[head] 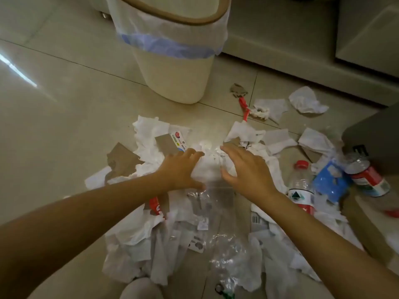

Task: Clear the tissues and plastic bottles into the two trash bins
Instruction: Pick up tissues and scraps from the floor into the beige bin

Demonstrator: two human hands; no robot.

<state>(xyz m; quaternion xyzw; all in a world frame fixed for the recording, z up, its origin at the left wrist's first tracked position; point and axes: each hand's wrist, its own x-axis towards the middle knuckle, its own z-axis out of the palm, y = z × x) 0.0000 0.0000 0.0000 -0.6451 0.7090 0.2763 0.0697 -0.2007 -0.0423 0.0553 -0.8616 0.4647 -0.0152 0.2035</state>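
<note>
I judge the job barely begun: in front of the cream trash bin [172,67], crumpled tissues [149,134], cardboard scraps [123,158] and a red-capped plastic bottle [301,186] litter the floor. My left hand [179,171] and right hand [246,169], fingers spread, press in from both sides of a white tissue wad [210,167] below the bin. I see only one bin.

bin [172,67] behind tissues [149,134], bottles [301,186] right — btwn hands

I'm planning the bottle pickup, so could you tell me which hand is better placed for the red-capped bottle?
Probably the right hand: the red-capped bottle lies just beyond its wrist, while the left hand is across the tissue wad.
</note>
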